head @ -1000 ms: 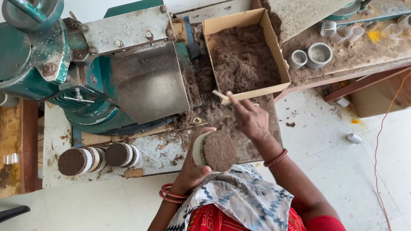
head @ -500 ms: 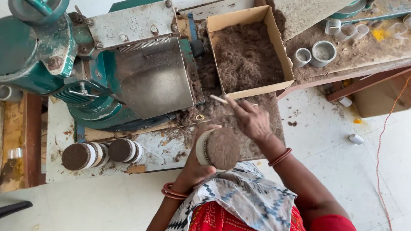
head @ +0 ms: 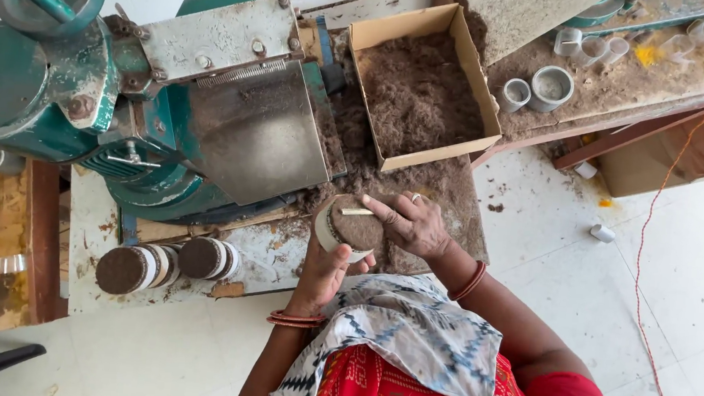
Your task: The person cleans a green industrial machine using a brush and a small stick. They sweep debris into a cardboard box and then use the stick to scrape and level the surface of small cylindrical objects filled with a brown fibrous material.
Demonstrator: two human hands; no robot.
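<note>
Dusty worktop (head: 454,198) edge: left hand (head: 325,268) cups a filled round cup (head: 349,226); right hand (head: 413,223), grip pinched, presses a thin stick (head: 357,212) onto it, beside the cardboard box (head: 421,85).

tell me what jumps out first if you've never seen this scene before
The big green machine with its dull metal chute fills the upper left. At centre, the left hand holds up a round cup packed with brown fibre, while the right hand lays a thin stick across its top. Just above them sits an open cardboard box full of the same brown fibre, and two filled cups lie on their sides at lower left.
</note>
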